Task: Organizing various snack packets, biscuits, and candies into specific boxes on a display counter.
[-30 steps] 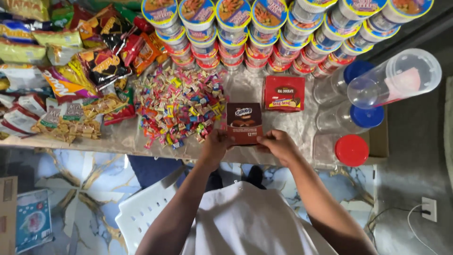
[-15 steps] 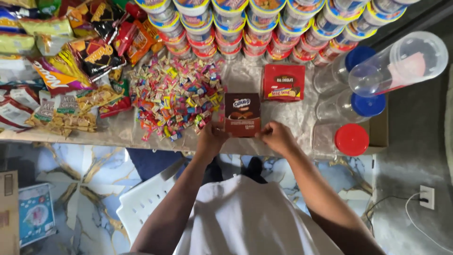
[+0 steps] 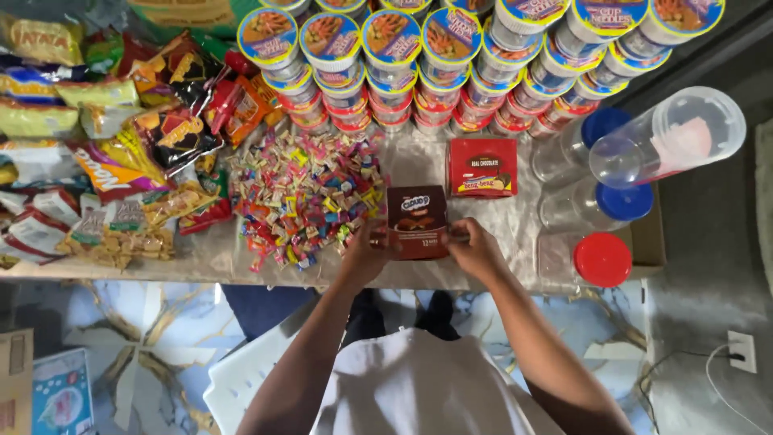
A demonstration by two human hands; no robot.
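- Marble-patterned floor [image 3: 145,338] lies under a long bench [image 3: 515,213] wrapped in clear plastic; a white plastic chair [image 3: 250,374] stands below the bench's near edge.
- Stacked noodle cups [image 3: 419,64] with blue and red rims line the bench's far edge, behind the brown box.
- Snack bags [image 3: 121,137] in yellow, red and black crowd the bench well to the left of the brown box.
- Clear jars lie to the right of the brown box: one uncapped [image 3: 668,137], two with blue lids [image 3: 624,201], one with a red lid [image 3: 601,259].
- Wrapped candies [image 3: 306,193] spread in a heap just left of the brown box.
- A red box [image 3: 483,167] sits just behind the brown box.
- The brown box [image 3: 417,221] stands near the bench's front edge, between both hands.
- The left hand [image 3: 366,250] has its grip closed on the brown box's left side.
- The right hand [image 3: 475,246] has its grip closed on the brown box's right side.
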